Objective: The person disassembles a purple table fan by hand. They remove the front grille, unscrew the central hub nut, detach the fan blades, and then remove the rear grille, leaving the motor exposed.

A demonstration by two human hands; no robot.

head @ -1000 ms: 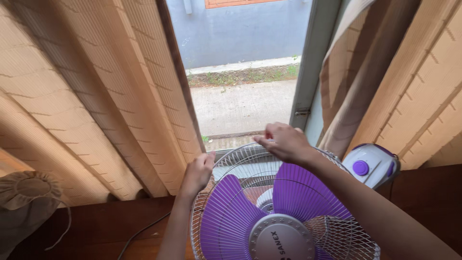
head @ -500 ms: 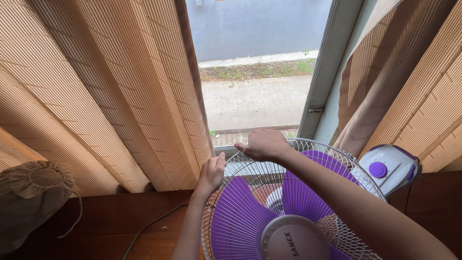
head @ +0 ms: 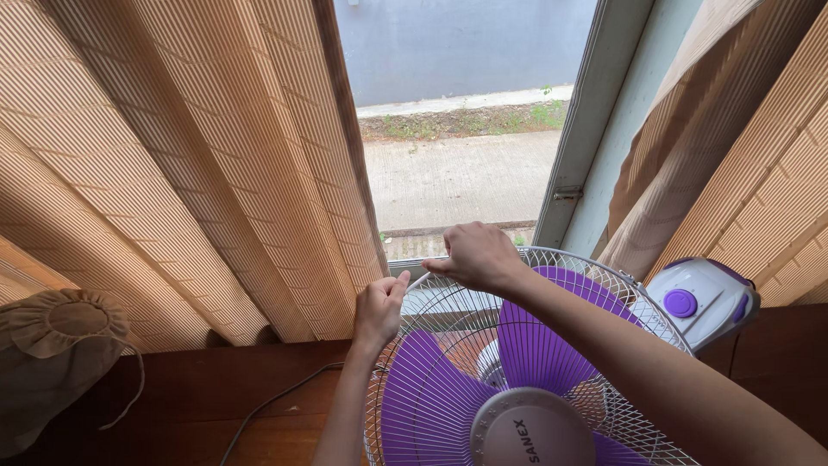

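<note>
Both hands grip the far rim of a wire fan guard point(head: 552, 345): the left hand point(head: 378, 311) pinches its left edge, the right hand point(head: 476, 255) closes over the top, steadying it from two sides. Purple blades point(head: 431, 388) sit behind the wires, before a curtained window point(head: 457, 164).

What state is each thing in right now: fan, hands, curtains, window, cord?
Fan grille: wire guard in place over the blades.
Purple blades: sharp, no motion blur.
Left hand: closed on the grille rim.
Right hand: closed on the rim's top edge.
Curtains: parted, window exposed.
Window frame: whether open or shut, cannot tell.
Fan motor housing: behind the grille, tilted.
Cord: lying slack on the wood.
Cloth bag: slumped at left.
</note>
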